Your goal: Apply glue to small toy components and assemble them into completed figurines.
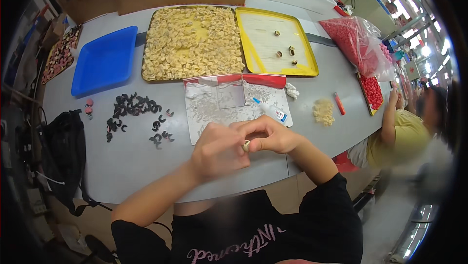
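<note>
Right hand pinches small cream curved piece between the hands, thumb and finger closed, blurred left hand curled just beside, can't tell its hold; light, steady edge grip probably best, white blue-tipped plastic bottle just beyond.

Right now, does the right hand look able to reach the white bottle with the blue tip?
Probably yes: the bottle lies just beyond the right hand, nothing visibly blocking it, though that hand is busy with a small pale piece.

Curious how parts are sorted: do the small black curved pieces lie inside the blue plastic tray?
No, the black curved pieces lie loose on the grey table.
</note>
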The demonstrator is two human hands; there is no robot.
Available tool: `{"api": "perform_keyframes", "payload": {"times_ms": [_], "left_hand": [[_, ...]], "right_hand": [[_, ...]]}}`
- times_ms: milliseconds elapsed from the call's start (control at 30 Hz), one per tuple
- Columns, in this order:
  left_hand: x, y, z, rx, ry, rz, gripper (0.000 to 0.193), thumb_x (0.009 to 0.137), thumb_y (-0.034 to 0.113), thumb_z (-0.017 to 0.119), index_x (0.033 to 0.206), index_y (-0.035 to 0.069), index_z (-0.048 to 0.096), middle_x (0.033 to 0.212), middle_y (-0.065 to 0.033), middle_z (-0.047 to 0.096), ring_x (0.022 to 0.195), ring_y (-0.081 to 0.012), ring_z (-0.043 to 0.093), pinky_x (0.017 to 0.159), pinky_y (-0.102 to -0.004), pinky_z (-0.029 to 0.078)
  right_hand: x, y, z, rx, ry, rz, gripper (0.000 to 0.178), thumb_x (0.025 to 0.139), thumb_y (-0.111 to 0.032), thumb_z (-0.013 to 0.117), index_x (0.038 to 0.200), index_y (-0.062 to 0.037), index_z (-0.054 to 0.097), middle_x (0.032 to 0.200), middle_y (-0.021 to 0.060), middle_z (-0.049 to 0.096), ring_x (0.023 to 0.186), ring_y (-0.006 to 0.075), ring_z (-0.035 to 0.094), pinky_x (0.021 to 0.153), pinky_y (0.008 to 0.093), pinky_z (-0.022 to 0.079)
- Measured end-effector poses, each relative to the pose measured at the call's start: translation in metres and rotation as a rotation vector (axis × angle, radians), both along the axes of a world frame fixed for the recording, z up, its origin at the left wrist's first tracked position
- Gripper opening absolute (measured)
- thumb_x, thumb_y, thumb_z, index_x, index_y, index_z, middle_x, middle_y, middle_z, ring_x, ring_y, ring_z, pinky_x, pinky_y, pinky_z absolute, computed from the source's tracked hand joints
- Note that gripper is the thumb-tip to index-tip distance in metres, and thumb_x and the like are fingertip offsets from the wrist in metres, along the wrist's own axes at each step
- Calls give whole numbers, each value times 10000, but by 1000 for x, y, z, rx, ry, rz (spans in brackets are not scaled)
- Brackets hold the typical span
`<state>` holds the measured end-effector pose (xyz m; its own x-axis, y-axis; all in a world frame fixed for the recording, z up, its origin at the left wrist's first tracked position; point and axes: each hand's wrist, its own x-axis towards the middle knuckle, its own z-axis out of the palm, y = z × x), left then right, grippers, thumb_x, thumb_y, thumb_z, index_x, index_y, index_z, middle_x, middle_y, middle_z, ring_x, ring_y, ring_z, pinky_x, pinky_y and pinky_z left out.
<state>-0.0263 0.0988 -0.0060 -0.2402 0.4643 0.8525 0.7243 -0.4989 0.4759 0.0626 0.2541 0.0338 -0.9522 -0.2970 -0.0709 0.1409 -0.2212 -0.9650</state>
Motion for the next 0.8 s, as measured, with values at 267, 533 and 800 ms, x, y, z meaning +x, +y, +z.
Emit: {"api": "perform_keyframes", "payload": {"times_ms": [267, 533, 800], "left_hand": [[-3, 0, 2, -22, 4, 4, 719, 573, -38, 806, 1102, 98, 338, 928, -107, 569, 744, -166, 510, 533, -222, 464], [-5, -3, 6, -62, -50, -128, 670, 606, -4, 826, 1052, 105, 337, 920, -129, 581, 675, -138, 527, 547, -217, 478], [-2, 0, 14, -9, -224, -174, 439, 591, -8, 804, 747, 61, 399, 843, -107, 582, 574, -205, 607, 483, -296, 460]], "right_hand": [[-2, 2, 4, 8, -4, 11, 368, 789, -375, 695, 815, -17, 615, 885, 44, 549, 884, 161, 501, 819, 299, 377], [0, 5, 2, 9, 40, 55, 151, 854, -147, 602, 851, 3, 585, 900, 64, 561, 898, 168, 512, 854, 306, 385], [1, 3, -2, -24, -26, 26, 417, 767, -385, 715, 849, 11, 613, 929, 74, 546, 918, 174, 500, 834, 300, 387]]}}
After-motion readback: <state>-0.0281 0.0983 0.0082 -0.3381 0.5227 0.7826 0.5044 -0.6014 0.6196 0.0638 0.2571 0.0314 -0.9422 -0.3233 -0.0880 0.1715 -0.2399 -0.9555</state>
